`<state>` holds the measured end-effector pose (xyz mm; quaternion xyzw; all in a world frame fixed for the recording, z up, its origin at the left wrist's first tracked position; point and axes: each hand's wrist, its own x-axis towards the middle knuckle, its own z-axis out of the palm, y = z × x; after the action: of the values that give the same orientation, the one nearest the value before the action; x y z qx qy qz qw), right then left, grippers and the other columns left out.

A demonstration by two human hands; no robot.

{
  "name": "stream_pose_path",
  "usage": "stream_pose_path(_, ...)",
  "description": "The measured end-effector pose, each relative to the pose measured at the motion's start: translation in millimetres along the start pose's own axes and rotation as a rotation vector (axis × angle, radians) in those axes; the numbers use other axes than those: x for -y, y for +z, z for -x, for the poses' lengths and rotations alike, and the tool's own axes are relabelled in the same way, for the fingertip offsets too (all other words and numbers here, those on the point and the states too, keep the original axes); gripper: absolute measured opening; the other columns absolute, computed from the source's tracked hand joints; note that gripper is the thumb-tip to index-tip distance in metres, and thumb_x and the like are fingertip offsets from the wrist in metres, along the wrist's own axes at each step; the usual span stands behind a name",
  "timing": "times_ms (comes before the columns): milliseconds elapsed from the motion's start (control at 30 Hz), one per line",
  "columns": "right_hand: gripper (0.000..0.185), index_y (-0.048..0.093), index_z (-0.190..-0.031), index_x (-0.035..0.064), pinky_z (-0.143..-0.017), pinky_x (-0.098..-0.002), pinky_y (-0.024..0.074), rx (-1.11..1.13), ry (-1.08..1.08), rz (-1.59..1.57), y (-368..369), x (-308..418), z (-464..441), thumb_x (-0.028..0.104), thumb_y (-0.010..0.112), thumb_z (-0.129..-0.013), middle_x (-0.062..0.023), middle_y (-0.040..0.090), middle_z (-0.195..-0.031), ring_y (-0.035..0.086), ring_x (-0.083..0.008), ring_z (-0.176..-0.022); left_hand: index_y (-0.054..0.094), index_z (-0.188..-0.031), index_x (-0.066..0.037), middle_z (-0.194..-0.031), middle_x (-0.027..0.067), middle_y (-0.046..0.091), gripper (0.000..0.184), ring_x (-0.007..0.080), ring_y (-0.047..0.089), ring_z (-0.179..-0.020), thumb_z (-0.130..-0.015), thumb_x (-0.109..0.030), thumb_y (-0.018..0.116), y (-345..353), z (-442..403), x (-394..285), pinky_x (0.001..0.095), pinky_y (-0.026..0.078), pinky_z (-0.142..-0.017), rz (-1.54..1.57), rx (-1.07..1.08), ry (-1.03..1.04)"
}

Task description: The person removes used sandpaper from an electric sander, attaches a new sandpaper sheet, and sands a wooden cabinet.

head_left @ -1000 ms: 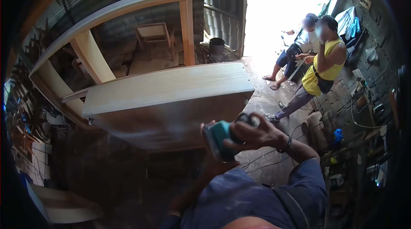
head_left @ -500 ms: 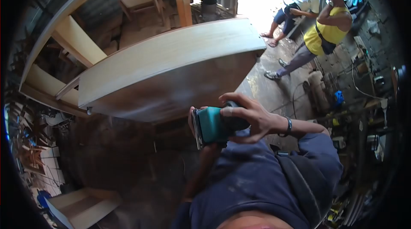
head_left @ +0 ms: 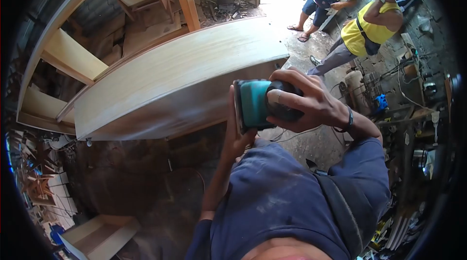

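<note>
Sander: boxy teal body, rounded black top in right hand.

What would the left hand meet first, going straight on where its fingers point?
Probably the long pale wooden piece beyond the left hand's fingertips, though depth is unclear from this one view.

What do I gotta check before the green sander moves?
1. Right hand gripping the green sander: ok, around its black top.
2. Left hand away from the sander's flat side: not ok, it looks right against it.
3. Person in yellow standing back: ok, beyond the long board.
4. Sander switched off: cannot tell.
5. Goggles on: cannot tell, eyes out of view.
</note>
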<state>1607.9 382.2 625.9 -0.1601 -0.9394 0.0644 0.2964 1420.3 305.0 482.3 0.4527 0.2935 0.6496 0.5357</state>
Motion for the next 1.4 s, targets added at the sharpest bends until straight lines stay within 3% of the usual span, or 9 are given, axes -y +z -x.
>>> stream_pose_path(167,0.051,0.061,-0.117,0.0067,-0.075,-0.0414,0.0572,0.084,0.056,0.119,-38.9,-91.5,1.6,0.023,0.084,-0.075,-0.0195,0.058,-0.117,0.066,-0.0348,-0.095,0.011,-0.158,0.001,-0.147,0.0231,0.044,0.091,0.0312,0.049,-0.133,-0.090,-0.024,0.066,-14.0,-8.1,37.2,0.0428,0.034,-0.113,-0.107,-0.110,-0.210)
stream_pose_path(200,0.053,0.061,-0.120,0.0062,-0.077,-0.0424,0.0583,0.067,0.050,0.089,-38.7,-119.4,-0.4,0.024,0.084,-0.076,-0.0195,0.059,-0.118,0.067,-0.0350,-0.096,0.025,-0.154,0.002,-0.139,0.0194,0.053,0.074,0.0260,0.055,-0.124,-0.092,-0.016,0.062,-19.1,-7.4,44.3,0.0385,0.038,-0.110,-0.146,-0.172,-0.158)
stream_pose_path(300,0.053,0.061,-0.123,0.0078,-0.079,-0.0417,0.0618,0.078,-0.005,0.156,-31.0,-193.0,-18.7,0.024,0.083,-0.078,-0.0157,0.062,-0.121,0.070,-0.0332,-0.094,0.052,-0.136,0.003,-0.123,0.0135,0.064,0.044,0.0211,0.057,-0.119,-0.095,-0.013,0.057,-22.5,-26.5,18.7,0.0354,0.040,-0.108,-0.347,-0.333,-0.154)
stream_pose_path(433,0.051,0.059,-0.128,0.0143,-0.078,-0.0390,0.0628,0.113,-0.024,0.175,-3.2,-274.4,-48.4,0.027,0.079,-0.082,-0.0128,0.063,-0.116,0.071,-0.0317,-0.093,0.060,-0.125,0.002,-0.120,0.0097,0.064,0.030,0.0184,0.058,-0.116,-0.098,-0.010,0.058,-50.8,-68.9,-3.3,0.0316,0.042,-0.104,-0.554,-0.492,-0.035)
stream_pose_path(600,0.056,0.057,-0.134,0.0192,-0.077,-0.0365,0.0647,0.226,-0.061,0.227,30.4,-316.5,-62.9,0.035,0.077,-0.084,-0.0106,0.062,-0.110,0.071,-0.0268,-0.091,0.057,-0.129,0.000,-0.128,0.0161,0.061,0.037,0.0260,0.055,-0.124,-0.100,-0.022,0.057,-105.2,-133.0,-24.2,0.0384,0.038,-0.110,-0.989,-0.572,-0.115)
stream_pose_path(767,0.059,0.056,-0.136,0.0190,-0.076,-0.0372,0.0641,0.210,-0.104,0.280,36.9,-325.4,-62.5,0.033,0.076,-0.082,-0.0099,0.062,-0.105,0.069,-0.0258,-0.093,0.041,-0.151,-0.005,-0.157,0.0252,0.031,0.067,0.0391,0.026,-0.148,-0.102,-0.052,0.046,-158.5,-151.8,18.9,0.0476,0.023,-0.121,-1.901,-0.662,-0.204)
stream_pose_path(967,0.054,0.061,-0.127,0.0092,-0.075,-0.0465,0.0543,0.364,0.094,0.130,-6.4,-284.3,-78.2,0.025,0.071,-0.077,-0.0141,0.063,-0.111,0.066,-0.0345,-0.093,0.038,-0.153,-0.009,-0.161,0.0224,0.028,0.071,0.0378,0.024,-0.150,-0.101,-0.057,0.045,-153.8,-149.9,13.7,0.0471,0.021,-0.122,-1.856,-0.626,-0.316)
stream_pose_path(1033,0.058,0.058,-0.131,0.0170,-0.073,-0.0400,0.0610,0.185,-0.096,0.274,35.5,-321.6,-64.6,0.027,0.075,-0.076,-0.0101,0.061,-0.100,0.067,-0.0277,-0.090,0.040,-0.152,-0.009,-0.160,0.0223,0.028,0.071,0.0381,0.025,-0.149,-0.100,-0.056,0.047,-154.2,-152.2,10.3,0.0470,0.021,-0.122,-1.861,-0.622,-0.310)
stream_pose_path(1400,0.051,0.061,-0.124,0.0169,-0.059,-0.0403,0.0548,0.166,-0.100,0.162,12.1,-303.0,-67.8,0.025,0.069,-0.075,-0.0104,0.057,-0.087,0.066,-0.0272,-0.075,0.038,-0.153,-0.007,-0.159,0.0234,0.030,0.065,0.0386,0.025,-0.148,-0.103,-0.048,0.046,-161.8,-151.5,10.5,0.0469,0.021,-0.122,-1.962,-0.585,-0.281)
